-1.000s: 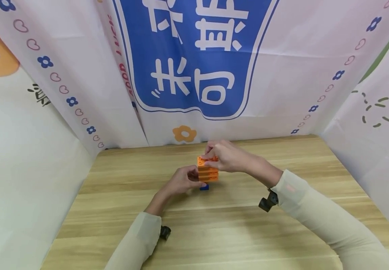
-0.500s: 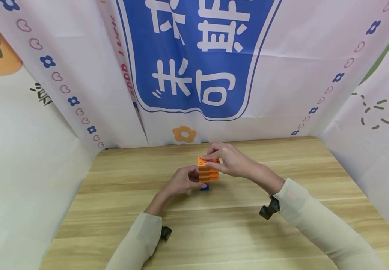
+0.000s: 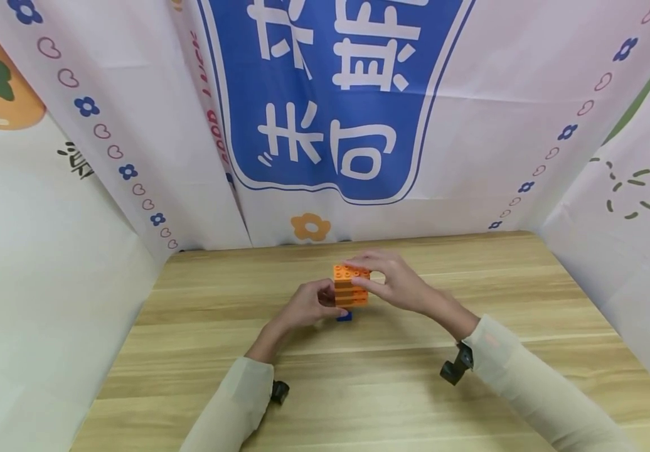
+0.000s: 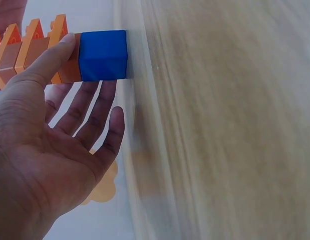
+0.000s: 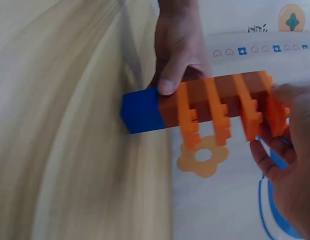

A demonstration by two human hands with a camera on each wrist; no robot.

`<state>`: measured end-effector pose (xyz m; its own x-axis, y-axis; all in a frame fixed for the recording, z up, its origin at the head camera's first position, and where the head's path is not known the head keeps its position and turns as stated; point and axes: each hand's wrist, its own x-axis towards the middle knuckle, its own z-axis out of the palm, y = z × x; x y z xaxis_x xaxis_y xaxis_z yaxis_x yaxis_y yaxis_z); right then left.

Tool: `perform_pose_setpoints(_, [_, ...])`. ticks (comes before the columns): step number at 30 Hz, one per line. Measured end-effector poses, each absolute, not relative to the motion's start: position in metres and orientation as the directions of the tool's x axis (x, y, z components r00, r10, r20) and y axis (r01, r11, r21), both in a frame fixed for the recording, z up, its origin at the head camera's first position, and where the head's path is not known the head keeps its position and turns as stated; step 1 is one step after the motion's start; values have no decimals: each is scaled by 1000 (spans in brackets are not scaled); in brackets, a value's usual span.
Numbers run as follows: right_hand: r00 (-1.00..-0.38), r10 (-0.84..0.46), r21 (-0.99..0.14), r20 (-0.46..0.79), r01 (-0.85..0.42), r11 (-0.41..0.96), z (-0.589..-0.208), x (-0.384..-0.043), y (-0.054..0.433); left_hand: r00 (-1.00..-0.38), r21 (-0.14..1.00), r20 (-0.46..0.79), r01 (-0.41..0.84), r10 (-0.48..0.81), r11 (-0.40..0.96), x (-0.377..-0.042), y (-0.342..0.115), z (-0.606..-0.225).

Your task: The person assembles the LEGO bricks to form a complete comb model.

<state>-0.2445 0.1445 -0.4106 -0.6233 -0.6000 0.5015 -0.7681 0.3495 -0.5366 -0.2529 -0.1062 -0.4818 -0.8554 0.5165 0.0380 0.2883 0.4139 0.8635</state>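
Note:
An upright stack of toy building bricks [image 3: 351, 294] stands between the two hands. Orange plates [image 5: 215, 112] alternate with brown bricks [image 5: 195, 97] in it, and a blue brick [image 4: 103, 56] forms the bottom. Each plate juts out to one side, with studs showing. My left hand [image 3: 306, 306] grips the stack low down, thumb [image 4: 52, 57] on the brown brick just above the blue one, fingers behind. At the top, my right hand [image 3: 395, 284] has thumb and fingers spread loosely about the uppermost orange plate. Whether the blue brick touches the table cannot be told.
The wood-grain table [image 3: 370, 389] extends around the stack. Printed white cloth [image 3: 466, 138] hangs behind it and along both sides. The stack stands fairly near the table's back edge. A dark wrist camera [image 3: 457, 365] sits at the right cuff, another [image 3: 280, 392] at the left.
My right hand has slid to the right and its thumb and fingers have spread, so more studs of the top plate show. My left hand and the stack keep nearly the same place.

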Motion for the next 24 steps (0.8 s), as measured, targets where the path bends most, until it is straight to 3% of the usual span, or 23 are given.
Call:
perform_pose_setpoints(13, [-675,-522,-650,522,-711,269,-435,-247,152,-853,853,14,282,522,439,-256,-109,-482])
perform_pose_setpoints(24, [-795,-441,-797,416,-552,243,-431,-266,150,-851,869,29,281,525,407,-255,-108,-479])
